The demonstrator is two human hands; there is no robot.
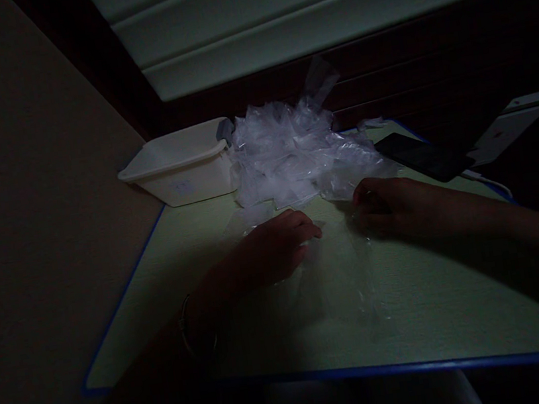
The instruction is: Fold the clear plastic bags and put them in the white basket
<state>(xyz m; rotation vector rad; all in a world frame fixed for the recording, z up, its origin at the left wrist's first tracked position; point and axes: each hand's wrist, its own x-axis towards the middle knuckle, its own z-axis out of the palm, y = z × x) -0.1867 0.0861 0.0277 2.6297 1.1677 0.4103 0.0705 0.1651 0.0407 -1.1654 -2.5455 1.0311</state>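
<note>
Clear flat bag (344, 272) lies on table (440, 312) just in front of bag pile (293, 158). Left hand (276, 248) palm down on it, fingers loosely bent, pressing not gripping. Right hand (385, 209) at bag edge nearest pile, fingers curled, grip unclear in dark. Likely thin film: near weightless, limp, slippery, tears if yanked; best pinched at edge or corner. White tub (179, 168) left of pile, phone (423, 155) right of it

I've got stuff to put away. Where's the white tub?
In the head view, the white tub sits far left, beside the pile of clear bags.
</note>
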